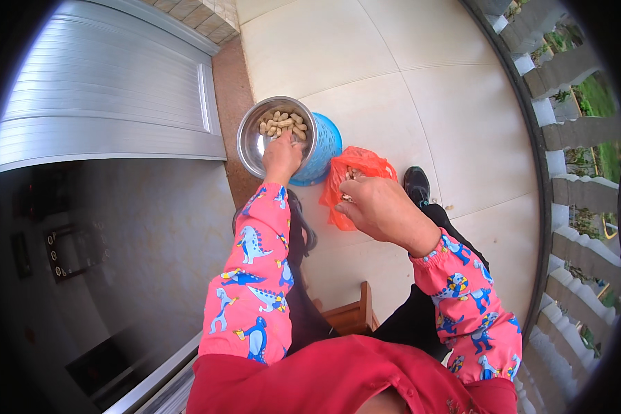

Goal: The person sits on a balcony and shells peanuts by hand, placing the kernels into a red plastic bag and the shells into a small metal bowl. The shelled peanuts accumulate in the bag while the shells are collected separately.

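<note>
Unshelled peanuts (pixel 282 123) lie in a steel bowl (pixel 244 135), which rests on a blue perforated plastic basket or bin (pixel 326 150). My left hand (pixel 283 155) reaches into the bowl with its fingers at the lower edge of the peanuts; whether it grips one I cannot tell. Right of the bin, a red plastic bag (pixel 341 217) stands open on the floor with peanuts or shells (pixel 353 172) inside. Over the bag is my right hand (pixel 380 207), its thumb and fingers curled around some peanut shells (pixel 346 197).
Tiled floor (pixel 362 93) surrounds the bag, with small bits near my shoe (pixel 417 185). A brown wooden stool (pixel 349 313) is between my legs. The metal door (pixel 134 83) is at the left, and a balustrade (pixel 574 132) runs along the right.
</note>
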{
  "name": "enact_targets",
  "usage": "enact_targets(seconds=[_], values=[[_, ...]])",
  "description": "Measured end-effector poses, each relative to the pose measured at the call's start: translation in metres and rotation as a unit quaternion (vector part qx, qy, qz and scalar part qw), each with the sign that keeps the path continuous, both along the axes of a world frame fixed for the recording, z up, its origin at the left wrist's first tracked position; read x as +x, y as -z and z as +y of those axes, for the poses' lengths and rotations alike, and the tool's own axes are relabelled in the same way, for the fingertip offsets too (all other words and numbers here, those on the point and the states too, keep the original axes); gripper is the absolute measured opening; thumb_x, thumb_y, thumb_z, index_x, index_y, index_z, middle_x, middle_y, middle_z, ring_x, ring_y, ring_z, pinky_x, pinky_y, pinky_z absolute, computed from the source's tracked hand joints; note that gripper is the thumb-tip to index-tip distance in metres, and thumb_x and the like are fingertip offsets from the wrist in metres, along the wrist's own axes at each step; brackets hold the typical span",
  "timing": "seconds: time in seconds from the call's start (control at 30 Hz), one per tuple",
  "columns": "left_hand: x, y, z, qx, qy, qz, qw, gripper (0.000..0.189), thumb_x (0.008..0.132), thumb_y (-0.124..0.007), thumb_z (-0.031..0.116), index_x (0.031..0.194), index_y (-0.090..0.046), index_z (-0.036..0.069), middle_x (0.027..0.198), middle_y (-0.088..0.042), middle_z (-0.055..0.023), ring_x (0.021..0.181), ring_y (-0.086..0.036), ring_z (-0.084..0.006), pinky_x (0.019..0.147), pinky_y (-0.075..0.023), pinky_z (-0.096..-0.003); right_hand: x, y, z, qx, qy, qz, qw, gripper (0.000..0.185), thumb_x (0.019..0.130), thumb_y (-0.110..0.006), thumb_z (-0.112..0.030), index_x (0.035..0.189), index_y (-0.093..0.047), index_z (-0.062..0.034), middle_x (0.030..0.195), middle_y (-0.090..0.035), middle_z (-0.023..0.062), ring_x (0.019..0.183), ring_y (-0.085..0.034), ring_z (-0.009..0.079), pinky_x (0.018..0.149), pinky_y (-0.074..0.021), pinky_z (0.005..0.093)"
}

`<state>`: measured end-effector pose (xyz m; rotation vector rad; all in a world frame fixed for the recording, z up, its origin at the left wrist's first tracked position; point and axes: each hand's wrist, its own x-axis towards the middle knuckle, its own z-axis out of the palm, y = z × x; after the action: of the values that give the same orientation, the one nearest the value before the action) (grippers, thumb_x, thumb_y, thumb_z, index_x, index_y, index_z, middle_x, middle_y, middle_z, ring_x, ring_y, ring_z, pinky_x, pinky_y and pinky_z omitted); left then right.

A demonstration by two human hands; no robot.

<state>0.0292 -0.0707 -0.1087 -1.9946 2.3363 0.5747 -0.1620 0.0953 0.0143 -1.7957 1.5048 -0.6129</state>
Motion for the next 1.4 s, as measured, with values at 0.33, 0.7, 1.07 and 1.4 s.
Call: enact_targets(seconds=[0.33,0.7,1.07,1.4], values=[[0.007,-0.053,-0.006,0.288,-0.152,0.54,0.776,0.015,0.092,-0.061,0.019,0.095,-0.059,0.005,0.067,-0.052,0.0019,0.052,-0.044,-0.0049,0.047,-0.0336,-0.0205,-0.003,-0.003,-0.02,-0.021,0.182,-0.213,0.96,0.021,0.085,-0.061,-0.016,0.091,-0.064,0.004,0.067,-0.062,0.0198,0.06,-0.062,0.0301,0.057,-0.0478,0.0389],[-0.024,-0.135,0.104,0.25,-0.119,0.648,0.709,0.019,0.095,-0.058,0.027,0.093,-0.055,0.009,0.065,-0.043,0.005,0.051,-0.031,-0.0048,0.047,-0.0258,-0.0218,0.008,-0.021,-0.026,0.134,0.146,-0.471,0.86,0.019,0.09,-0.06,-0.016,0.093,-0.064,0.0021,0.075,-0.063,0.003,0.057,-0.057,0.0091,0.05,-0.0442,0.0238],[-0.031,-0.134,0.107,0.229,-0.121,0.668,0.697,0.013,0.093,-0.059,0.014,0.101,-0.054,0.005,0.07,-0.048,0.0035,0.051,-0.034,-0.0023,0.046,-0.0253,-0.0196,0.007,-0.013,-0.033,0.119,0.191,-0.493,0.84,0.017,0.087,-0.064,-0.016,0.088,-0.065,0.0016,0.073,-0.063,0.0038,0.058,-0.057,0.0088,0.052,-0.047,0.0233],[-0.026,-0.126,0.107,0.174,-0.073,0.668,0.72,0.035,0.094,-0.057,0.011,0.127,-0.048,0.001,0.091,-0.06,-0.0005,0.053,-0.032,0.0009,0.046,-0.0222,-0.0163,0.018,0.001,-0.042,0.067,0.201,-0.452,0.867,0.022,0.079,-0.063,-0.018,0.071,-0.061,0.0023,0.062,-0.061,0.0077,0.056,-0.055,0.0108,0.049,-0.044,0.0288]])
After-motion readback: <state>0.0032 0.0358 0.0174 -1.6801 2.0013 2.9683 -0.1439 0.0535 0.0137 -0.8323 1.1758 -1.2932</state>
